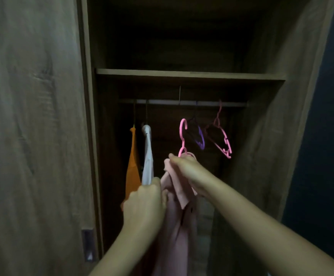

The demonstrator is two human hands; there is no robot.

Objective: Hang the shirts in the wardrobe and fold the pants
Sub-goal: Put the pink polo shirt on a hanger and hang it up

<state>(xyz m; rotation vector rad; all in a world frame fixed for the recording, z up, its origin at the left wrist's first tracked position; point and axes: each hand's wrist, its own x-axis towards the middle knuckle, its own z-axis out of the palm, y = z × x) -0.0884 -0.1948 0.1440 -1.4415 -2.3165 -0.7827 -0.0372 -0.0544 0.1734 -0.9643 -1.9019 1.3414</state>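
Note:
A pale pink shirt [179, 222] hangs down between my two hands in front of the open wardrobe. A pink hanger [182, 136] sticks up out of its collar, its hook below the rail [182, 102] and not on it. My right hand [184, 166] grips the shirt's collar at the hanger's base. My left hand [145, 202] is closed on the shirt's left shoulder, lower down. On the rail's left end hang an orange shirt [132, 166] and a white shirt [147, 160].
An empty purple hanger [199, 136] and an empty pink hanger [221, 138] hang on the rail at the right. A wooden shelf [190, 74] runs above the rail. The wardrobe door [32, 126] stands at the left, a side panel [293, 116] at the right.

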